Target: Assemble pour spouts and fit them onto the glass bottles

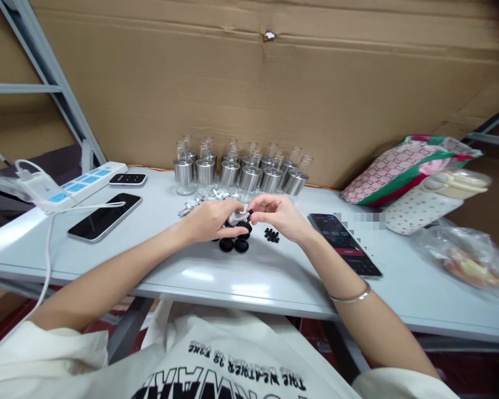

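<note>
My left hand point(210, 219) and my right hand point(276, 213) meet above the middle of the white table point(274, 282). Both pinch a small white and silver part point(238, 217) between their fingertips. Black round caps point(234, 244) lie on the table just below the hands. A small heap of tiny black pieces point(271, 235) sits under my right hand. Loose silver parts point(199, 202) are piled behind my left hand. Several small glass bottles with silver collars point(241, 169) stand in rows further back.
A phone point(103, 217) and a white power strip point(77, 185) with a charger lie at the left, a small black device point(127, 179) behind them. Another phone point(344, 244) lies right of my hands. A patterned bag point(403, 166), a dotted pouch point(424, 205) and a plastic bag point(466, 257) crowd the right. A cardboard wall point(274, 83) backs the table.
</note>
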{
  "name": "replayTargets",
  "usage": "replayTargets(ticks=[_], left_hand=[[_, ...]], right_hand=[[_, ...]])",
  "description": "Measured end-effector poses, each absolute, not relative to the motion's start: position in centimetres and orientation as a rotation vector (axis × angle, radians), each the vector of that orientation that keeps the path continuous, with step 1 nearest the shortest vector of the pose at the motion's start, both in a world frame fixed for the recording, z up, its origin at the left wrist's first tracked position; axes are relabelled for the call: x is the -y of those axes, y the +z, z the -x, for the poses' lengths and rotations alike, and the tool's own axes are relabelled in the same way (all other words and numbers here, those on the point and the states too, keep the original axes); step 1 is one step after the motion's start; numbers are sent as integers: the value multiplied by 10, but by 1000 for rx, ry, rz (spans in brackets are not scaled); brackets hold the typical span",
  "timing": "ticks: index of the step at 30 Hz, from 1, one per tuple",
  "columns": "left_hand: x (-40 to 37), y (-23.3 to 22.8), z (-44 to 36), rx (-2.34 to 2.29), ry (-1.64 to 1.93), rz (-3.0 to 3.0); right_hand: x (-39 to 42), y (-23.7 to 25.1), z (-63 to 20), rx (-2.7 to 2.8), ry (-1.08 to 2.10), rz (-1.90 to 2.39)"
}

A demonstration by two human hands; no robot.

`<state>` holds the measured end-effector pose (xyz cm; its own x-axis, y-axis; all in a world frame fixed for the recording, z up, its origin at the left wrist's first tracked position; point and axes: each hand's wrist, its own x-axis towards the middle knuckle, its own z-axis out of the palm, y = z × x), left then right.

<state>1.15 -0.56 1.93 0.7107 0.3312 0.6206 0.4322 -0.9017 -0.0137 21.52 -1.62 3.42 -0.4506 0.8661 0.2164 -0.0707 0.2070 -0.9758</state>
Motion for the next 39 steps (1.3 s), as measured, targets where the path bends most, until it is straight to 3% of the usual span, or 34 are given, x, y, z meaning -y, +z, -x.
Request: replayTargets(ticks=[31,39], left_hand=[[7,14,-13,722,-1054,2814],[-2,8,-6,811,-1238,2743]], right_hand=[[18,34,-210,1645,1193,758],[9,40,-195,1692,1142,728]])
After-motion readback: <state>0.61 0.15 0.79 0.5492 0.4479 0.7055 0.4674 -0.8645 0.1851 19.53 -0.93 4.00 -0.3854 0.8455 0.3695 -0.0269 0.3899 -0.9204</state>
